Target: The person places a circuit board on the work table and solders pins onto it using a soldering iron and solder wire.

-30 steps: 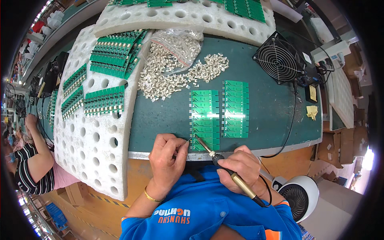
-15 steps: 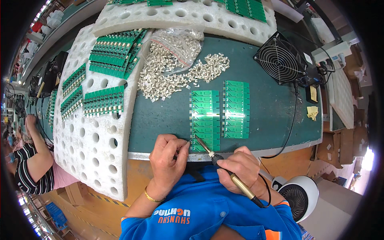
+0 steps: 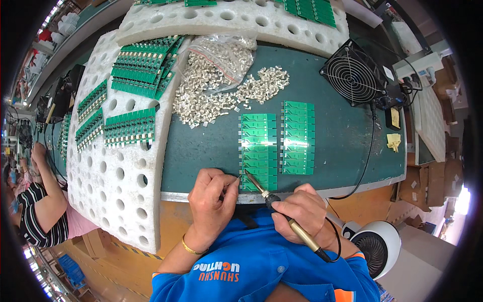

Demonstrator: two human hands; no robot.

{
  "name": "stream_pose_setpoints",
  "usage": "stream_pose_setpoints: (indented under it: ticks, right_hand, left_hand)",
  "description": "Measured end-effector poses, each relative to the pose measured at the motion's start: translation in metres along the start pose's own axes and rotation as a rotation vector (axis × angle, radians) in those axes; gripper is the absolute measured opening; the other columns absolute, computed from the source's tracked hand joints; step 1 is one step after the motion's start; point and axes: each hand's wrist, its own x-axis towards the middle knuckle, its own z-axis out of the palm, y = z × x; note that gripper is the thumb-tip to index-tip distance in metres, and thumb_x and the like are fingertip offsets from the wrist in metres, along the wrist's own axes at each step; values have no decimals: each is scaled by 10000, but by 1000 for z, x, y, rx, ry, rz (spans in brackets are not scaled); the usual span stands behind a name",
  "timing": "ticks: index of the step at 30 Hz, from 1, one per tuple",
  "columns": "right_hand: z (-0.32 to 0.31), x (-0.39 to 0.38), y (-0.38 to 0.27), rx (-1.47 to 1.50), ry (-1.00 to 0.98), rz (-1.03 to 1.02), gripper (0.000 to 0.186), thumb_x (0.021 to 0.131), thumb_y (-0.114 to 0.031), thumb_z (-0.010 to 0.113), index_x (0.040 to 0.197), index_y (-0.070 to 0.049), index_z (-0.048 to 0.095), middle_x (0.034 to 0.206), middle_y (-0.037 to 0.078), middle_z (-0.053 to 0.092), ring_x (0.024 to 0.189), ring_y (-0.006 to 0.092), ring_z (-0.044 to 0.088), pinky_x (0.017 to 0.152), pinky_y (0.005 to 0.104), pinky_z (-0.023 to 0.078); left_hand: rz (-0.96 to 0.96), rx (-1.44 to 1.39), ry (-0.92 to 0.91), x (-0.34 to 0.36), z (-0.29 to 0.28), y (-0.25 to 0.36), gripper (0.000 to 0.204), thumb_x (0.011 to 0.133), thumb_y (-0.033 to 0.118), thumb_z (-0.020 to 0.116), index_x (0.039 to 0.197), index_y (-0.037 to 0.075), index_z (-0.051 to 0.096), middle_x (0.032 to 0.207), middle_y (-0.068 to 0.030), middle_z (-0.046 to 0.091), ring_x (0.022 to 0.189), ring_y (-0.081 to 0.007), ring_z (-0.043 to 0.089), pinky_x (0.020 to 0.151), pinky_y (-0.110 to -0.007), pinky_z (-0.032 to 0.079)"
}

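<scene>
My left hand (image 3: pixel 211 204) pinches a thin solder wire (image 3: pixel 236 178) at the left edge of a green circuit-board panel (image 3: pixel 259 131). My right hand (image 3: pixel 302 216) grips a soldering iron (image 3: pixel 269 197), its tip down on that panel's lower left part, close to the wire. A second green panel (image 3: pixel 297 126) lies to the right, with small pins along its left edge. Behind both panels are a loose pile of small white connectors (image 3: pixel 266 80) and a clear plastic bag (image 3: pixel 234 60) full of the same parts.
Perforated white foam sheets (image 3: pixel 132 219) at left and back hold populated green boards (image 3: pixel 138 70). A square black fan (image 3: pixel 352 78), its cable and a crumpled yellow piece (image 3: pixel 393 142) are at right. A white round fan (image 3: pixel 377 251) stands below. A co-worker's arm (image 3: pixel 48 201) is at far left.
My hands and the iron have stayed almost in place. At far left, the co-worker's arms have shifted slightly.
</scene>
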Motion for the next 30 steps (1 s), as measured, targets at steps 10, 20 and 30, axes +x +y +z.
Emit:
stream_pose_setpoints:
  ticks: [10, 20, 30]
  right_hand:
    - [2, 0, 1, -8, 13, -11, 338, 628, -25, 827, 941, -58, 703, 701, 30, 638, 563, 183, 590, 582, 328, 446]
    - [1, 0, 1, -11, 4, -9, 344, 630, -25, 830, 948, -63, 703, 713, 30, 637, 567, 182, 589, 581, 330, 448]
    - [0, 0, -1, -13, -16, -3, 353, 643, -41, 839, 966, -64, 700, 701, 29, 639, 558, 179, 597, 580, 326, 451]
  left_hand:
    - [8, 13, -25, 1, -1, -1, 105, 809, -54, 762, 856, 11, 695, 869, -75, 592, 612, -106, 555, 511, -242, 459]
    - [-20, -10, -47, 2, -4, -1, 100, 812, -51, 762, 861, 12, 702, 869, -75, 592, 615, -109, 559, 516, -246, 464]
    - [-14, -14, -58, 2, -5, -1, 107, 808, -56, 764, 867, 13, 708, 862, -72, 597, 616, -111, 560, 523, -249, 459]
